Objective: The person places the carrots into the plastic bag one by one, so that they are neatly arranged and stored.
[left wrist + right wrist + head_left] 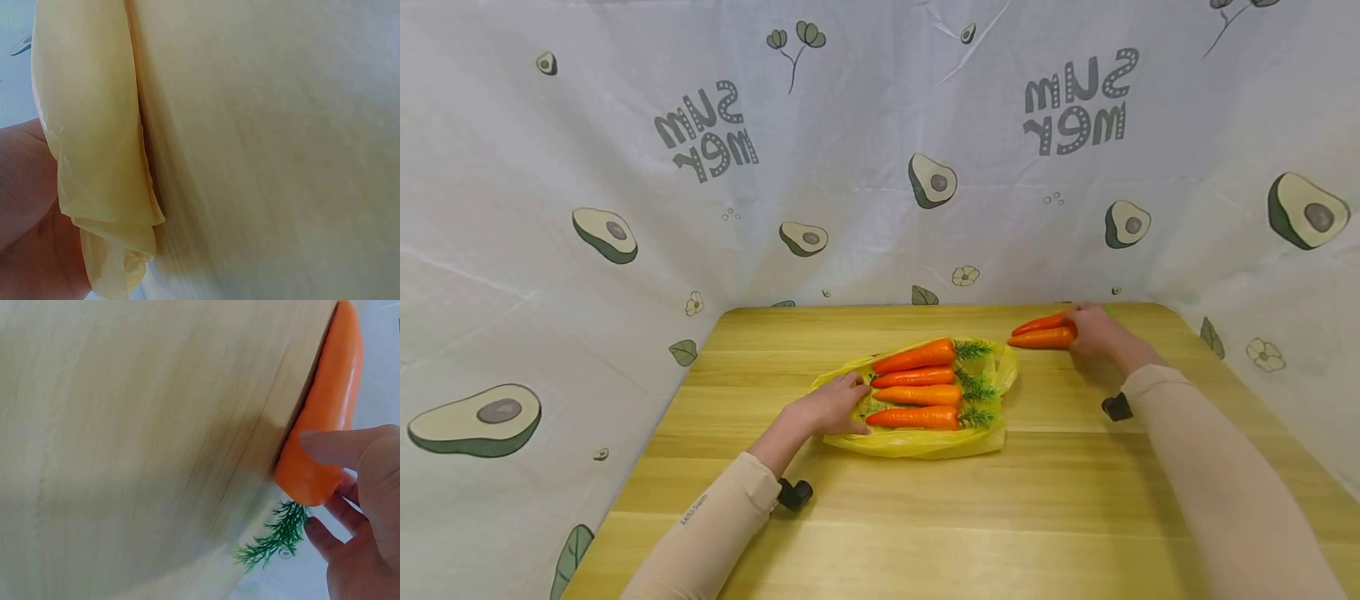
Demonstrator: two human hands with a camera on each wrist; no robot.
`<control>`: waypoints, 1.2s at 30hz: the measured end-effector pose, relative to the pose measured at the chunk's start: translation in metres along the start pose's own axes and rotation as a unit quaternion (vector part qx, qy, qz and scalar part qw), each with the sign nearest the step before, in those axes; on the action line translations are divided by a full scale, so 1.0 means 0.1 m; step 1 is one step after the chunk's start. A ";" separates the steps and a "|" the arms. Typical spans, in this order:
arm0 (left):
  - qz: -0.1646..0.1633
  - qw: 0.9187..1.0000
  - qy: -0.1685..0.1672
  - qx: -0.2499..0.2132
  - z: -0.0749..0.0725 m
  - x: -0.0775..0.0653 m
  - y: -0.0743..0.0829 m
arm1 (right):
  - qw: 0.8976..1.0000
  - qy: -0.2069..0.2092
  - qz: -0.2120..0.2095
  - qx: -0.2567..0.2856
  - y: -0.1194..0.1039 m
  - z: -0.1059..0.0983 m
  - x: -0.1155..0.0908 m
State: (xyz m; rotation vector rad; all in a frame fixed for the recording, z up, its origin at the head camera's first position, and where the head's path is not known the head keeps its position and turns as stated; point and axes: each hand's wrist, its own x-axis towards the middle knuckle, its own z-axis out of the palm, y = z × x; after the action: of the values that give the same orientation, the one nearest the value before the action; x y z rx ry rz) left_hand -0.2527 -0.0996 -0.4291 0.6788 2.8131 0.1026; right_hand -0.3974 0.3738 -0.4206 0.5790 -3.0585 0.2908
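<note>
Several orange carrots (917, 417) with green leafy tops lie side by side on a yellow plastic bag (917, 448), tips to the left. At the bag's left end, my left hand (831, 407) touches it with thumb and fingers spread apart. In the left wrist view, the bag (94, 125) hides most of the fingers. Farther right, my right hand (1096, 335) is at the thick ends of two more carrots. Its thumb presses on the nearer carrot (1043, 337), with fingers behind. The right wrist view shows this carrot (325, 406) and green leaves (275, 537) below the hand.
Everything rests on a wooden table (910, 525). A white cloth (865, 142) printed with avocados and letters hangs behind the table and along both sides. Each wrist wears a small black camera (795, 494).
</note>
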 end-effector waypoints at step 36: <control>-0.002 1.000 0.004 0.000 0.00 -0.01 0.00 | 0.998 -0.027 -0.047 -0.018 -0.01 -0.16 -0.16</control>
State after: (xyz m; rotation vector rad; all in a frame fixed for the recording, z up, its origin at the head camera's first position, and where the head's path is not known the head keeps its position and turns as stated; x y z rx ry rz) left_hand -0.2516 -0.0999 -0.4292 0.6747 2.8221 0.1056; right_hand -0.3822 0.3818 -0.4059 0.7386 -3.0683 0.2215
